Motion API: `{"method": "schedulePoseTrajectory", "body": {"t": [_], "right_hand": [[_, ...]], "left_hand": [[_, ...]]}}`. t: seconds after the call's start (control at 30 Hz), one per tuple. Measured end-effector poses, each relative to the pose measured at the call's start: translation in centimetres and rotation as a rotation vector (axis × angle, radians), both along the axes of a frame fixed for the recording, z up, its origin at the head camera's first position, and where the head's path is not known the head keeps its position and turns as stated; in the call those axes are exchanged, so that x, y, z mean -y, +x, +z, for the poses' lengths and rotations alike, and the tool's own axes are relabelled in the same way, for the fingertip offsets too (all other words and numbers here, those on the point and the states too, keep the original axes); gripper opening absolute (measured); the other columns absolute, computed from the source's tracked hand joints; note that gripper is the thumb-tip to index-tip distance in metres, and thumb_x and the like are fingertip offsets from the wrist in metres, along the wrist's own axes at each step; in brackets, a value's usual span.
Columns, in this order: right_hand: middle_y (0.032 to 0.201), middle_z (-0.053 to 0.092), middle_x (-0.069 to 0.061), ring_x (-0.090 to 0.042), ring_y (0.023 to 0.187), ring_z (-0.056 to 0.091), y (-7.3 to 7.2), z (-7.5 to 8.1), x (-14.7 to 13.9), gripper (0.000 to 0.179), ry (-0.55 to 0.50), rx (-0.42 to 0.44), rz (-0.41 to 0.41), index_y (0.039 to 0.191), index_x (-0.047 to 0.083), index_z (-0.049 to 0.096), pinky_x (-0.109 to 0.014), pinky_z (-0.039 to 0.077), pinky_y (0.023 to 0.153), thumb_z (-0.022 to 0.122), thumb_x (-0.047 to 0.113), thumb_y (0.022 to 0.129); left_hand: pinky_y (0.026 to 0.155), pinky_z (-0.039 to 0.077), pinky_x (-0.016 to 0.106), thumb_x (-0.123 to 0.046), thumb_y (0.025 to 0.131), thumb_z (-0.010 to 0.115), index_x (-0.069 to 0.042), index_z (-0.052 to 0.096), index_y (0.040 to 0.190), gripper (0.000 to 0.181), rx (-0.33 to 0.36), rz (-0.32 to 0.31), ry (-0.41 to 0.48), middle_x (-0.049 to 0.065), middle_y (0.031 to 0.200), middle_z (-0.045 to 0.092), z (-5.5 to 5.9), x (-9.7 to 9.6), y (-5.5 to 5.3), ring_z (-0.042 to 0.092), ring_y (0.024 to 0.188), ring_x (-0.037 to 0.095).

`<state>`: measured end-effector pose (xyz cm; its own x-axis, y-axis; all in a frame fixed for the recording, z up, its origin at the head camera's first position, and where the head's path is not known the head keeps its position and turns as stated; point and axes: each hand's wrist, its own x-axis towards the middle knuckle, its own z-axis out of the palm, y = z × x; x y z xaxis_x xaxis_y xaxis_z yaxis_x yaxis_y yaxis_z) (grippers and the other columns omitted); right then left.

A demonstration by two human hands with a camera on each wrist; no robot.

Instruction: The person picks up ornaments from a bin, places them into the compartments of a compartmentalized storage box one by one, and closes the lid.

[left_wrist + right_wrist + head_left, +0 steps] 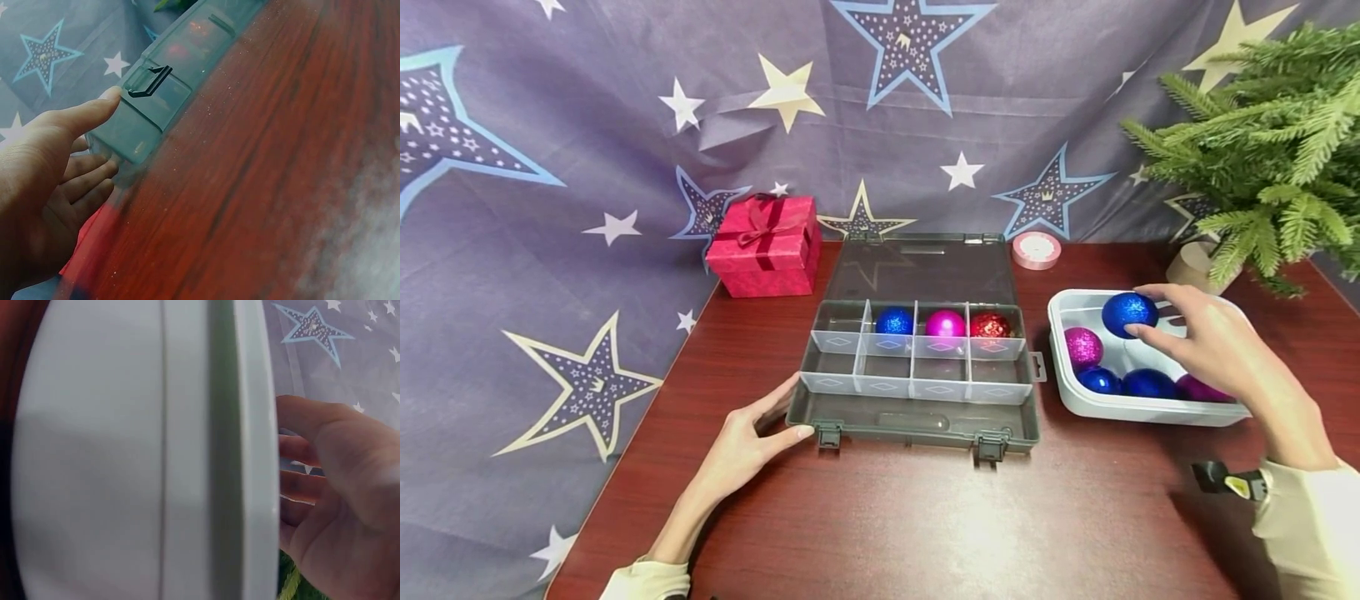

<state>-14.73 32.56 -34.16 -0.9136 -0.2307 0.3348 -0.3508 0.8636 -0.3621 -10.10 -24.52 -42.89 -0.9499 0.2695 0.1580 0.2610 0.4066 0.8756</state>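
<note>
In the head view a grey-green clear organizer box (pixel 917 433) lies with its lid raised at the back. In its back row sit a glittery blue ball (pixel 894 321), a shiny pink ball (pixel 945 323) and a glittery red ball (pixel 990 325); the back-left compartment holds none. My left hand (pixel 741 446) rests against the box's front left corner, thumb along the front edge and fingers extended at the side. Over a white tub (pixel 1150 412), my right hand (pixel 1213 333) pinches another glittery blue ball (pixel 1130 312) between thumb and fingers. The tub wall hides that ball in the right wrist view.
Inside the tub lie a glittery pink ball (pixel 1083 347), blue balls (pixel 1148 383) and a dark pink ball (pixel 1201 388). A red gift box (pixel 767 250) stands back left, a ribbon roll (pixel 1037 250) behind the tub. A small fir tree (pixel 1277 150) overhangs the right.
</note>
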Motion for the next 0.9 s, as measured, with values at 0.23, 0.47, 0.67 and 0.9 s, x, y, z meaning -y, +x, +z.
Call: {"method": "schedulePoseTrajectory", "body": {"t": [0.23, 0.47, 0.67, 0.9], "right_hand": [[0.126, 0.063, -0.031, -0.051, 0.111, 0.061, -0.2, 0.9, 2.0, 0.055, 0.012, -0.007, 0.019, 0.135, -0.003, 0.061, -0.068, 0.046, 0.092, 0.082, 0.019, 0.090], [0.126, 0.063, -0.030, -0.049, 0.110, 0.062, -0.7, 1.2, 3.6, 0.054, -0.016, -0.014, 0.078, 0.136, -0.005, 0.059, -0.066, 0.048, 0.089, 0.081, 0.016, 0.091], [0.126, 0.062, -0.029, -0.047, 0.110, 0.062, -1.4, 1.4, 5.1, 0.054, -0.033, -0.018, 0.126, 0.137, -0.004, 0.059, -0.067, 0.046, 0.094, 0.081, 0.014, 0.091], [0.127, 0.063, -0.027, -0.044, 0.111, 0.061, -2.0, 2.0, 7.2, 0.049, -0.058, -0.014, 0.170, 0.135, -0.003, 0.060, -0.064, 0.046, 0.097, 0.079, 0.012, 0.093]], "left_hand": [[0.104, 0.045, 0.019, -0.018, 0.089, 0.085, -0.016, 0.050, 0.155, 0.075, 0.003, -0.003, 0.009, 0.007, 0.138, 0.065, 0.0, 0.1, 0.0, 0.060, 0.128, 0.022], [0.105, 0.044, 0.019, -0.016, 0.089, 0.084, -0.014, 0.049, 0.155, 0.075, -0.001, -0.016, 0.027, 0.007, 0.139, 0.064, 0.0, 0.0, 0.0, 0.060, 0.129, 0.023], [0.104, 0.044, 0.019, -0.016, 0.089, 0.085, -0.013, 0.049, 0.155, 0.075, -0.004, -0.012, 0.028, 0.006, 0.138, 0.065, -0.1, 0.0, 0.0, 0.060, 0.128, 0.022], [0.105, 0.044, 0.019, -0.015, 0.089, 0.085, -0.012, 0.049, 0.155, 0.076, -0.008, -0.020, 0.033, 0.006, 0.138, 0.065, -0.2, 0.0, -0.1, 0.061, 0.128, 0.023]]}}
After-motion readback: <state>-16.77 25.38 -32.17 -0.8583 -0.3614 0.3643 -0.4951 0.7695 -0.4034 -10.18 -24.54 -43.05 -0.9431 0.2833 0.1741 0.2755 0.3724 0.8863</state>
